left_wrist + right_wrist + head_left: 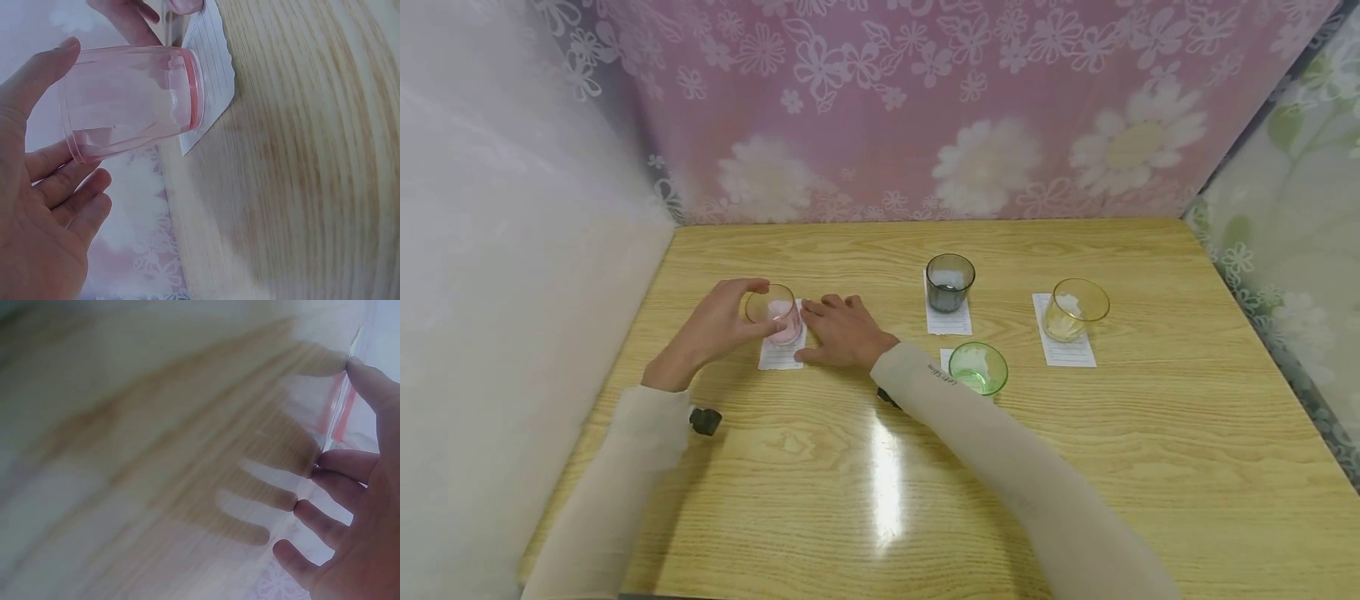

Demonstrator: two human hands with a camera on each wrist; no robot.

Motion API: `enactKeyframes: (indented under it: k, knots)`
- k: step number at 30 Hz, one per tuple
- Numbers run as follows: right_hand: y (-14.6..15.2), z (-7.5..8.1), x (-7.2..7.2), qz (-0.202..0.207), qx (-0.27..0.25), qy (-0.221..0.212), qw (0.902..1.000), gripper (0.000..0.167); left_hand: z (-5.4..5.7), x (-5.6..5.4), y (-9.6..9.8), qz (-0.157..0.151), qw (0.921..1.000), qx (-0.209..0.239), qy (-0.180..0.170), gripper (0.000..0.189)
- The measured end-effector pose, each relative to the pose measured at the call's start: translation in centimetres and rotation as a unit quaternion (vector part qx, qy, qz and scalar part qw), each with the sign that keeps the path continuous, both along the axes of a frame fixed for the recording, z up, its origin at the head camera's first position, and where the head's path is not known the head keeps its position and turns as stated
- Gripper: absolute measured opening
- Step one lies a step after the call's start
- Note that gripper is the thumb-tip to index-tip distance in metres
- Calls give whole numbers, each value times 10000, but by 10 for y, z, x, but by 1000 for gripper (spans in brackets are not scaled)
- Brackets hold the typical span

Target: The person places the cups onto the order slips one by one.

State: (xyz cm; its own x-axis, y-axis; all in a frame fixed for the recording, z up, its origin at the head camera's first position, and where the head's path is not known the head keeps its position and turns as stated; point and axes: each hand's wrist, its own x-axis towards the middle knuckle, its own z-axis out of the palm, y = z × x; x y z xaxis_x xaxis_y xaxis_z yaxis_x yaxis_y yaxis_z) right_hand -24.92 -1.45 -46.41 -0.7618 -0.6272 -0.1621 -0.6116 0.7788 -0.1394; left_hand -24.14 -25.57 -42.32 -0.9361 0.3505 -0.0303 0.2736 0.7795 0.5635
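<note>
A clear pink glass (787, 327) stands upright on a lined paper slip (777, 360) at the left of the table. My left hand (709, 327) pinches its rim between thumb and fingers; in the left wrist view the pink glass (128, 103) has pale scraps inside. My right hand (844, 335) lies palm down just right of the glass, fingers spread, fingertips at the edge of the slip. In the right wrist view, the right hand's fingertips (322, 459) touch the tabletop along the paper, their reflections showing in the wood.
A grey glass (950, 292) and a yellow glass (1072, 321) stand on lined slips farther right. The green glass (977, 371) sits close beside my right forearm, partly over another slip. Floral curtains (880, 117) border the wooden table (790, 500).
</note>
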Motion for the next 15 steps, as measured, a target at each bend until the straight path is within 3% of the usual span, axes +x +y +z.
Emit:
enactKeyframes:
  k: [8,15]
  knots:
    - [4,0,-1,-1,-50,-50,10000,86,-3,-2,4,-91,9999,-34,-43,87]
    - [10,15,-4,-142,-258,-188,9994,85,-5,-6,-1,-43,10000,-27,14,91]
